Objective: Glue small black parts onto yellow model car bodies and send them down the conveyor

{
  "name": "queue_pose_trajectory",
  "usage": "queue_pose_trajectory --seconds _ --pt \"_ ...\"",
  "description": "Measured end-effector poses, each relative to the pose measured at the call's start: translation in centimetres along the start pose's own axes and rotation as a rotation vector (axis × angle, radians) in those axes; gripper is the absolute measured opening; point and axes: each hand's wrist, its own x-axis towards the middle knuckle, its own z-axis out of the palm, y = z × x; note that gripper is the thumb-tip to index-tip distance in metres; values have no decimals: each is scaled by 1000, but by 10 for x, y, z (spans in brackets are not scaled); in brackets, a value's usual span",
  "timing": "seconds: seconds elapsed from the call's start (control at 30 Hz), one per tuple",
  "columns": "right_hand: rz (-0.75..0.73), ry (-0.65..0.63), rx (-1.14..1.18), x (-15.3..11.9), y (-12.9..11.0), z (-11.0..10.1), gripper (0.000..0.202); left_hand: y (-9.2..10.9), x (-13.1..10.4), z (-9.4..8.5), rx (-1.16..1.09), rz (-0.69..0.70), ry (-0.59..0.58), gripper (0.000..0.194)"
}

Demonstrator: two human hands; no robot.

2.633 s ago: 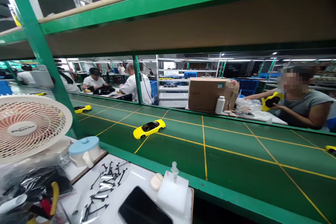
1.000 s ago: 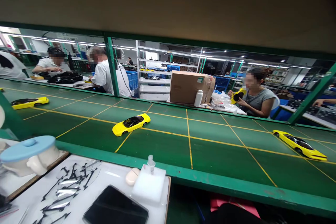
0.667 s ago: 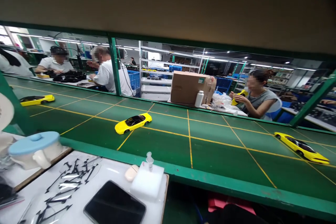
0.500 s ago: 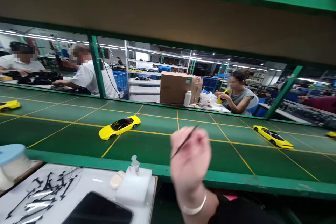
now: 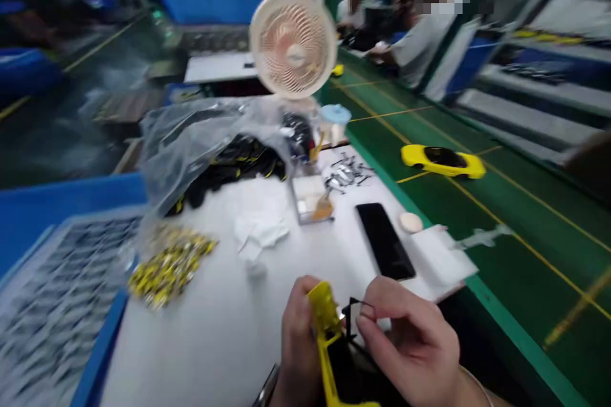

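My left hand (image 5: pixel 298 343) is closed around a yellow model car body (image 5: pixel 325 308), held upright near the front of the white table. Its dark inside faces to the right. My right hand (image 5: pixel 410 343) pinches a thin black plastic strip (image 5: pixel 350 318) between thumb and forefinger, right beside the car body. Whether the strip touches the body I cannot tell. Behind my right hand lies a black phone (image 5: pixel 384 241), and past it a white foam block (image 5: pixel 442 257).
A heap of small yellow parts (image 5: pixel 169 267) lies at left, near a plastic bag (image 5: pixel 214 133) of black parts. Thin black pieces (image 5: pixel 348 173) are spread farther back. A fan (image 5: pixel 293 44) stands beyond. On the green conveyor (image 5: pixel 515 203) at right sits a yellow model car (image 5: pixel 443 161).
The view has swung left from the conveyor to the table. My right hand, earlier raised over the conveyor with the thin black strip, is now low beside the car body in my left hand.
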Motion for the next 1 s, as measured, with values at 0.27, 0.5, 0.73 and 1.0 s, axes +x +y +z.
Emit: queue_pose_trajectory --seconds 0.27,0.5,0.73,1.0 --pt "9 -59 18 3 6 2 27 -1 3 -3 290 278 -1 32" --pt "38 -51 -15 1 8 1 28 3 6 -4 307 285 -10 31" --pt "136 -138 -22 -7 13 -1 25 5 4 -4 299 266 -16 30" --pt "59 -290 -269 4 2 -10 20 14 1 -7 394 215 -34 33"
